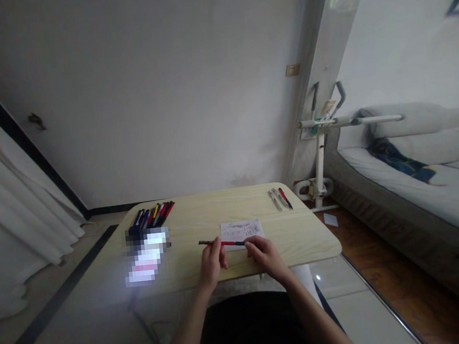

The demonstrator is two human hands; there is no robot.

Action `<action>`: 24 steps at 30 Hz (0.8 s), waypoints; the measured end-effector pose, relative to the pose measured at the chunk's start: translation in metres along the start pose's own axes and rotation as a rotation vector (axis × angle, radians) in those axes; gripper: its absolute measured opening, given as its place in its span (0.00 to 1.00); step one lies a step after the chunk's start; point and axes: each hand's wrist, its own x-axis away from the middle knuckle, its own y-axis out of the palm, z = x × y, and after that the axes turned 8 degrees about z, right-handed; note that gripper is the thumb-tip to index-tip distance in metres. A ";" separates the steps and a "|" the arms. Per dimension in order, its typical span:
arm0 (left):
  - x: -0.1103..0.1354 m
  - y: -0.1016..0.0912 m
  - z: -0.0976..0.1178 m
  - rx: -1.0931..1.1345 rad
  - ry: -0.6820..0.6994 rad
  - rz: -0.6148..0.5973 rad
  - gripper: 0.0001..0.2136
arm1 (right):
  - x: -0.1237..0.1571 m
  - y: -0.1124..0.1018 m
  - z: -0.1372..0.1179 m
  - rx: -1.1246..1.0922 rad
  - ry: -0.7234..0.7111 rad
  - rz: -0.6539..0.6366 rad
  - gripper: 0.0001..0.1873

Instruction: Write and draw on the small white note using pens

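A slim red and black pen [228,243] lies level between my two hands, above the near edge of a white sheet of paper [241,229] with scribbled marks. My left hand [212,259] pinches the pen near its dark left part, which sticks out past the fingers. At the pen's dark right end, my right hand [265,252] is closed with its fingertips on it. Both hands are over the front part of the pale wooden table [200,210].
Several pens and markers [154,214] lie grouped at the table's back left, near a blurred, pixelated bright object [148,255]. At the back right are several more pens [280,199], one red and black. Beyond stand white exercise equipment [320,168] and a bed [416,175].
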 end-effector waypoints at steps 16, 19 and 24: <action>0.001 0.000 0.002 0.020 0.002 -0.034 0.19 | 0.000 -0.001 -0.001 0.048 -0.017 -0.006 0.21; 0.002 0.001 0.003 0.019 -0.004 -0.021 0.19 | 0.001 -0.001 -0.003 0.064 -0.021 0.002 0.22; 0.001 0.001 0.001 0.007 -0.014 -0.010 0.19 | 0.001 -0.002 -0.003 0.081 -0.037 0.002 0.21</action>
